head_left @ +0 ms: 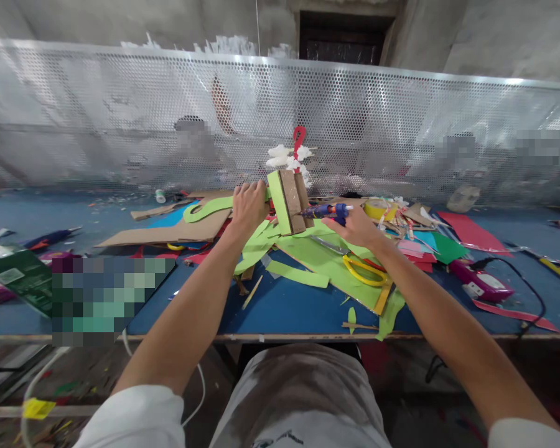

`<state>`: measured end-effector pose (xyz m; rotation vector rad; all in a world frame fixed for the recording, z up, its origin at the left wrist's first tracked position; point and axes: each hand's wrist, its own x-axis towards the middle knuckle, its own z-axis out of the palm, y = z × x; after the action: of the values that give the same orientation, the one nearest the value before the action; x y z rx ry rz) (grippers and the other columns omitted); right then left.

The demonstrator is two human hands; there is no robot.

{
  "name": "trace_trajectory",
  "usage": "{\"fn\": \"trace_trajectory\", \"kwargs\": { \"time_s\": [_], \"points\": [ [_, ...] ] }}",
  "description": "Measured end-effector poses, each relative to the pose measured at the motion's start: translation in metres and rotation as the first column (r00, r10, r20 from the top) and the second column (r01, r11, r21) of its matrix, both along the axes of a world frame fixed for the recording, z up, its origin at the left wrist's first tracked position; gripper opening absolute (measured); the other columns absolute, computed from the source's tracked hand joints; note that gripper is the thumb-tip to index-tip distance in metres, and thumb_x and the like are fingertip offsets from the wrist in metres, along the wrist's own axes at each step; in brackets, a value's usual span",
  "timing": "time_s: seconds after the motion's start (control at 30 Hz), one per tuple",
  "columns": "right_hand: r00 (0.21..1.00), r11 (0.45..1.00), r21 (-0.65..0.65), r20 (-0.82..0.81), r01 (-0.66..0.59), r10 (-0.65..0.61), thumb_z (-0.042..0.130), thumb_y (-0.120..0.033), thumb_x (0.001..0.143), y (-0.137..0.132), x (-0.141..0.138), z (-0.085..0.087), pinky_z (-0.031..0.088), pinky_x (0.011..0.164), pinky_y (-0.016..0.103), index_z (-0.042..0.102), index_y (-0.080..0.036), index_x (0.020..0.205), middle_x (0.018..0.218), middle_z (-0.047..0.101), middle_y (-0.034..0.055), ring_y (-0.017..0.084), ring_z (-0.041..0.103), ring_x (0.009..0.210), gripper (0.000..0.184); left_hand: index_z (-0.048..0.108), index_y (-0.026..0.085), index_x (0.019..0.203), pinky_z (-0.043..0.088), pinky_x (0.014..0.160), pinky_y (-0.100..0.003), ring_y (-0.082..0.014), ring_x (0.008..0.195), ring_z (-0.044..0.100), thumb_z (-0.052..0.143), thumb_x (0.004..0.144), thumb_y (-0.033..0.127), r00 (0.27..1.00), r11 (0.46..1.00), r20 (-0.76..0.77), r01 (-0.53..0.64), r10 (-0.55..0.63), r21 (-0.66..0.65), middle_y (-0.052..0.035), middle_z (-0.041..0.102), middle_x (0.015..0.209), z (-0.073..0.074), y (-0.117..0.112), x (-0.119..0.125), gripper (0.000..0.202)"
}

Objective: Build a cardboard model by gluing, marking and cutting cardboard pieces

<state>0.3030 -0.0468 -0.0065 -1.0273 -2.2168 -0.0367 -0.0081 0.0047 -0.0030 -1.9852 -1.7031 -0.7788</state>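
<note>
My left hand [249,205] is closed around the left side of a small cardboard box piece [292,193] faced with light green paper. White tufts [292,158] and a red curled strip [299,140] stick up above it; whether they are attached, I cannot tell. A dark blue glue gun [324,211] is gripped in my right hand [357,225], its nozzle at the bare cardboard side of the box piece. Beneath both hands lie green paper pieces [298,274] and scissors with yellow handles [364,272].
Cardboard strips [168,233] and a green curved strip [210,208] lie to the left. Yellow tape [380,208], red paper [473,231] and a purple device with a cord [480,281] are on the right. A perforated metal screen [144,118] closes the blue table's back.
</note>
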Motion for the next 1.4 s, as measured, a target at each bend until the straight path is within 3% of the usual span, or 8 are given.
{"fn": "trace_trajectory", "kwargs": {
  "time_s": [0.1, 0.23, 0.4, 0.6, 0.8, 1.07, 1.27, 1.4],
  "points": [
    [0.999, 0.999, 0.027, -0.039, 0.028, -0.027, 0.052, -0.079, 0.107, 0.001, 0.001, 0.0, 0.048, 0.079, 0.041, 0.066, -0.023, 0.087, 0.083, 0.072, 0.0117, 0.028, 0.064, 0.078, 0.061, 0.067, 0.017, 0.134, 0.044, 0.112, -0.054, -0.044, 0.133, 0.067, 0.051, 0.096, 0.015, 1.0, 1.0, 0.008, 0.006, -0.006, -0.011, -0.0244, 0.079, 0.134, 0.0, 0.0, -0.001, 0.041],
    [0.998, 1.0, -0.018, 0.053, -0.018, 0.019, 0.058, -0.078, 0.104, 0.005, 0.002, -0.002, 0.048, 0.078, 0.042, 0.06, -0.024, 0.077, 0.076, 0.069, 0.0105, 0.028, 0.063, 0.076, 0.06, 0.067, 0.016, 0.136, 0.044, 0.111, -0.056, -0.0455, 0.133, 0.066, 0.051, 0.095, 0.015, 1.0, 1.0, 0.019, 0.003, -0.002, -0.012, -0.0259, 0.079, 0.134, 0.001, -0.001, -0.003, 0.044],
    [1.0, 1.0, 0.02, 0.025, 0.017, -0.017, 0.058, -0.073, 0.105, 0.009, 0.005, -0.006, 0.047, 0.077, 0.04, 0.063, -0.024, 0.081, 0.082, 0.072, 0.0109, 0.028, 0.063, 0.078, 0.055, 0.067, 0.019, 0.135, 0.043, 0.113, -0.053, -0.0434, 0.135, 0.066, 0.049, 0.097, 0.016, 0.999, 1.0, 0.035, -0.027, 0.028, -0.016, -0.0235, 0.079, 0.133, 0.002, -0.002, -0.005, 0.041],
    [0.991, 0.992, -0.075, 0.075, -0.101, 0.107, 0.055, -0.077, 0.104, -0.002, 0.005, 0.001, 0.046, 0.08, 0.04, 0.054, -0.026, 0.077, 0.072, 0.06, 0.0061, 0.026, 0.058, 0.076, 0.058, 0.066, 0.017, 0.133, 0.044, 0.113, -0.054, -0.0447, 0.134, 0.067, 0.051, 0.095, 0.014, 0.999, 0.999, 0.034, -0.03, 0.031, -0.023, -0.0256, 0.079, 0.133, 0.001, -0.002, -0.006, 0.041],
    [0.997, 0.995, -0.062, -0.028, -0.072, 0.071, 0.054, -0.089, 0.099, -0.003, 0.006, 0.005, 0.048, 0.078, 0.042, 0.056, -0.026, 0.085, 0.082, 0.067, 0.0084, 0.028, 0.06, 0.079, 0.064, 0.066, 0.019, 0.132, 0.045, 0.112, -0.054, -0.0443, 0.134, 0.067, 0.05, 0.096, 0.016, 0.999, 0.999, 0.031, -0.037, 0.038, -0.019, -0.0245, 0.079, 0.134, 0.0, 0.001, -0.008, 0.04],
    [0.997, 0.998, 0.025, -0.049, 0.057, -0.056, 0.053, -0.083, 0.103, 0.002, 0.002, -0.002, 0.045, 0.078, 0.042, 0.063, -0.024, 0.083, 0.081, 0.07, 0.0123, 0.028, 0.06, 0.075, 0.063, 0.066, 0.018, 0.134, 0.044, 0.112, -0.054, -0.0455, 0.134, 0.067, 0.049, 0.099, 0.018, 0.998, 0.999, 0.05, -0.028, 0.03, -0.031, -0.0256, 0.079, 0.132, 0.0, 0.0, -0.006, 0.039],
    [0.996, 0.999, -0.003, 0.084, -0.034, 0.034, 0.054, -0.08, 0.103, 0.0, -0.002, 0.0, 0.044, 0.077, 0.041, 0.055, -0.025, 0.075, 0.075, 0.066, 0.01, 0.027, 0.058, 0.075, 0.061, 0.066, 0.018, 0.135, 0.045, 0.111, -0.055, -0.0456, 0.135, 0.067, 0.051, 0.096, 0.017, 0.998, 0.998, 0.045, -0.048, 0.049, -0.04, -0.0259, 0.079, 0.132, 0.0, 0.0, -0.008, 0.041],
    [0.999, 1.0, -0.004, 0.025, 0.021, -0.021, 0.057, -0.082, 0.102, 0.0, 0.001, 0.002, 0.045, 0.077, 0.041, 0.062, -0.025, 0.079, 0.078, 0.069, 0.0113, 0.028, 0.06, 0.076, 0.062, 0.066, 0.018, 0.136, 0.044, 0.112, -0.054, -0.0446, 0.135, 0.067, 0.049, 0.097, 0.016, 0.997, 0.998, 0.061, -0.048, 0.05, -0.034, -0.0255, 0.078, 0.134, 0.001, 0.0, -0.008, 0.042]
  ]
}}
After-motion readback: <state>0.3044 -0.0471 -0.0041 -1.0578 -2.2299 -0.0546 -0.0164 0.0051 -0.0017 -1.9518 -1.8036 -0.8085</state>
